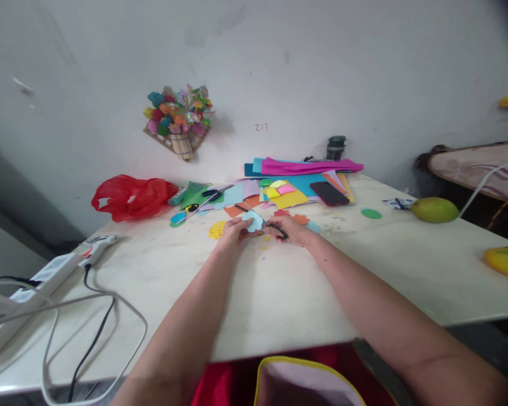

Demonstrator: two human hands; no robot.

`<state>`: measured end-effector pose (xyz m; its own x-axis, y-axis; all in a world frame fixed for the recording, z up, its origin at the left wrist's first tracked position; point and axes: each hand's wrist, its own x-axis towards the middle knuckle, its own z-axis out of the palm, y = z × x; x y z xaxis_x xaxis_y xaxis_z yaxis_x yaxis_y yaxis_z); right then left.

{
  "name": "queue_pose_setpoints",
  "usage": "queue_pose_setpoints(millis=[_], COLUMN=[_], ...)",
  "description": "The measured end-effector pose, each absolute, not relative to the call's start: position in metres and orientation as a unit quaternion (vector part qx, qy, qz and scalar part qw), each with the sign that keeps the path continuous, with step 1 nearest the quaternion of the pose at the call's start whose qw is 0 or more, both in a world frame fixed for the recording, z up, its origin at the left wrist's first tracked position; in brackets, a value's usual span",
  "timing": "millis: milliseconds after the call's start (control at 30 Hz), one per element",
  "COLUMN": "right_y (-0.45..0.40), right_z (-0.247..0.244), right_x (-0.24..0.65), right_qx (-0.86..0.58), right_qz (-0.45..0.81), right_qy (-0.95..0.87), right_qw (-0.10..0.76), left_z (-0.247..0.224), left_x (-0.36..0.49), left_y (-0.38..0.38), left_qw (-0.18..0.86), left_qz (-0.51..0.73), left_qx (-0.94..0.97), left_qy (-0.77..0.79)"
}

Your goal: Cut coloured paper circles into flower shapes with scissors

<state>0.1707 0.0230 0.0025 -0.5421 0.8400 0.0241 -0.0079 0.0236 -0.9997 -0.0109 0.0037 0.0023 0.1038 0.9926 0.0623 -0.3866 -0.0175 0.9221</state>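
Scissors (280, 228) part-hidden by right fingers (281, 221); power strip (60, 267) cut at left.

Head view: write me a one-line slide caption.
Left hand holding a light-blue paper cutout, right hand holding black-handled scissors, with colored paper sheets behind on a white table.

From afar I see the counter (288, 307) carrying a red plastic bag (129, 200) at ten o'clock, coloured paper (295, 198) (loosely spread) at twelve, a white power strip (59, 270) at nine.
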Motion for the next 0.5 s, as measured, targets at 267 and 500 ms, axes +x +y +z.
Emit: queue_pose_setpoints(millis=[267,500], right_y=[0.0206,0.0225], right_z=[0.0034,-0.0017], right_x=[0.1698,0.17], right_qx=[-0.342,-0.348], right_qz=[0.595,0.57], right_qy=[-0.638,-0.651], right_qw=[0.35,0.36], left_z=[0.0022,0.0024], left_x=[-0.0109,-0.0093], left_y=[0.0034,0.0027], left_qw=[0.609,0.615], left_qz=[0.562,0.554], left_qx=[0.435,0.437], left_qy=[0.352,0.353])
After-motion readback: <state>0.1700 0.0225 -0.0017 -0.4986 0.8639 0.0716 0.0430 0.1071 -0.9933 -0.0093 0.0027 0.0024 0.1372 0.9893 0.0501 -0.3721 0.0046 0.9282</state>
